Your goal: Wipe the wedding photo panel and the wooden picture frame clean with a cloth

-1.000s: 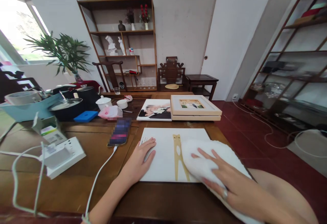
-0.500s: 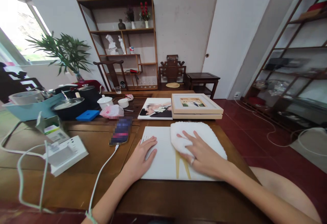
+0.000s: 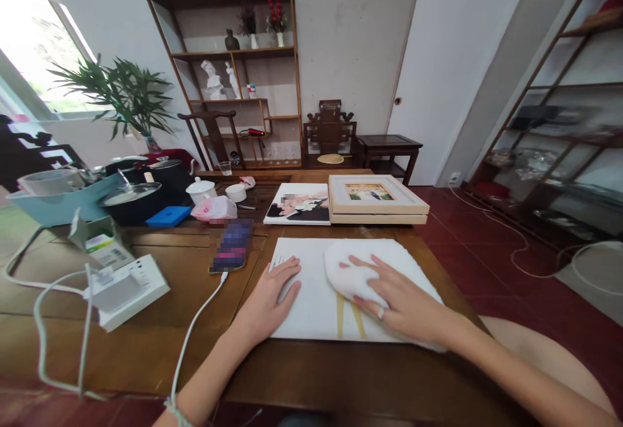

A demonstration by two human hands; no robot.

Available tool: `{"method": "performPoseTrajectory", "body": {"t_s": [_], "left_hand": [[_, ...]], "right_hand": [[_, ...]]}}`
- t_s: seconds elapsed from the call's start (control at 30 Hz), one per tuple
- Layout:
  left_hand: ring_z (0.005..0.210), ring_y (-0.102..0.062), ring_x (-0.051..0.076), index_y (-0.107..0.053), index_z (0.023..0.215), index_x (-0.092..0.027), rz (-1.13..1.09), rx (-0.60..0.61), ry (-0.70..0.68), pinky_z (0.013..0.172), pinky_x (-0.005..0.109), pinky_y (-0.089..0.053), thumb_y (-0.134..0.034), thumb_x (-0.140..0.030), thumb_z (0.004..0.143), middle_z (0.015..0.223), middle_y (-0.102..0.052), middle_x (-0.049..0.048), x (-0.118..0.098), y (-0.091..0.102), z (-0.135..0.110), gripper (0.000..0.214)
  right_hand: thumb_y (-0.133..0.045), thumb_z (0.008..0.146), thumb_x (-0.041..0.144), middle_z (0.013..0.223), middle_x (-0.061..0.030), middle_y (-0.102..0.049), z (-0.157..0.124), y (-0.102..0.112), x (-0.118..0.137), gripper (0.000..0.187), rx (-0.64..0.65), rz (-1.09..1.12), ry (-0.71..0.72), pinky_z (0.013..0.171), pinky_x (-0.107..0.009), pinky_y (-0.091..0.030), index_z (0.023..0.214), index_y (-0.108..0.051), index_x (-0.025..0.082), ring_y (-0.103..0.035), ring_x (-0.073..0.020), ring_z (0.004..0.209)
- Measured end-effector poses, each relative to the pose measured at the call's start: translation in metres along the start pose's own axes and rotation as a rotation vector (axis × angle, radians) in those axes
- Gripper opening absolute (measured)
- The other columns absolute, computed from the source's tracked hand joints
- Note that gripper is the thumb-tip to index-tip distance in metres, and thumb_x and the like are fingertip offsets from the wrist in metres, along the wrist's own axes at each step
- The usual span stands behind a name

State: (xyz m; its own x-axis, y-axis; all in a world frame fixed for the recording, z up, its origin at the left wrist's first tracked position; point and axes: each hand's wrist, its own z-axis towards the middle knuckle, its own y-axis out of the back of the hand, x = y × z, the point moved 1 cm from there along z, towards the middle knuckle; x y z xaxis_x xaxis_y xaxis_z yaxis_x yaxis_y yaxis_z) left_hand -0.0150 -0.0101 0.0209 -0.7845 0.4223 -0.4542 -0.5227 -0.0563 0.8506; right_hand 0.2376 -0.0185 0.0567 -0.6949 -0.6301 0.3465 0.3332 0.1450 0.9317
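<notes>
My right hand point(image 3: 403, 297) is spread over a white fleecy cloth point(image 3: 350, 281), a fold of it bunched between thumb and fingers, while my left hand point(image 3: 272, 294) rests flat on the left edge of a white panel point(image 3: 309, 317), thumb apart and gripping nothing. The panel lies in front of me, its near edge close to the near edge of the table. I'd judge the work with the cloth as under way, not finished: it covers most of the panel's right part, while the left part is uncovered, and the plain surface doesn't tell me how much has been gone over. The cloth is thick, soft and round-edged; the panel is thin, smooth and rectangular, with two tan tapering legs point(image 3: 340, 320) showing below the cloth. Just beyond lie a glossy photo panel point(image 3: 302, 206) and, touching its right side, a pale wood photo frame point(image 3: 379, 213), boxy and deep. To the left, a phone point(image 3: 228, 252) joins a slim white cable point(image 3: 192, 323) on the polished brown wooden table point(image 3: 311, 375).
</notes>
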Motion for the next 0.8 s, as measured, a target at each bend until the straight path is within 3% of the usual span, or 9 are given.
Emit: {"method": "performPoseTrajectory", "body": {"t_s": [0.1,0.27,0.47,0.7,0.8], "left_hand": [[0.124,-0.045,0.024,-0.056,0.115,-0.016,-0.011,-0.002,0.005,0.106,0.051,-0.028,-0.041,-0.029,0.088,0.128,-0.055,0.0112,0.0,0.0,0.0,0.034],[0.124,-0.045,0.024,-0.056,0.116,-0.018,-0.028,-0.005,0.009,0.106,0.052,-0.027,-0.041,-0.029,0.088,0.128,-0.054,0.0106,0.001,-0.001,-0.001,0.034],[0.124,-0.044,0.024,-0.057,0.116,-0.016,-0.027,-0.009,-0.002,0.107,0.051,-0.026,-0.041,-0.029,0.088,0.129,-0.054,0.0115,0.002,-0.002,0.0,0.034],[0.124,-0.045,0.025,-0.058,0.115,-0.016,-0.027,-0.005,-0.007,0.105,0.051,-0.028,-0.041,-0.027,0.088,0.127,-0.055,0.0113,-0.001,0.0,0.0,0.034],[0.124,-0.045,0.025,-0.057,0.116,-0.015,-0.029,-0.006,-0.011,0.106,0.051,-0.027,-0.041,-0.028,0.088,0.127,-0.055,0.0118,0.0,-0.001,0.0,0.035]], "right_hand": [[-0.034,0.091,0.045,0.138,-0.0135,-0.041,0.03,0.0,-0.013,0.045,-0.044,-0.009,-0.091,0.109,-0.044,-0.019,0.103,-0.062,0.012,-0.025,-0.0255,0.132],[-0.033,0.092,0.037,0.129,-0.0123,-0.052,0.056,-0.012,-0.016,0.038,-0.141,-0.01,-0.146,0.109,-0.046,-0.016,0.105,-0.061,0.014,-0.031,-0.0222,0.13],[-0.045,0.083,0.022,0.138,-0.0093,-0.043,0.019,-0.025,0.019,0.023,-0.097,-0.067,0.018,0.109,-0.052,-0.008,0.089,-0.066,0.017,-0.021,-0.0247,0.134],[-0.057,0.071,0.026,0.144,-0.0064,-0.03,-0.028,-0.028,0.056,0.015,0.202,-0.048,0.208,0.106,-0.06,-0.009,0.076,-0.069,0.019,-0.017,-0.0332,0.134],[-0.055,0.071,0.02,0.142,-0.0044,-0.035,-0.027,-0.023,0.052,0.018,0.149,-0.018,0.169,0.109,-0.053,-0.011,0.083,-0.068,0.02,-0.021,-0.0281,0.134]]}}
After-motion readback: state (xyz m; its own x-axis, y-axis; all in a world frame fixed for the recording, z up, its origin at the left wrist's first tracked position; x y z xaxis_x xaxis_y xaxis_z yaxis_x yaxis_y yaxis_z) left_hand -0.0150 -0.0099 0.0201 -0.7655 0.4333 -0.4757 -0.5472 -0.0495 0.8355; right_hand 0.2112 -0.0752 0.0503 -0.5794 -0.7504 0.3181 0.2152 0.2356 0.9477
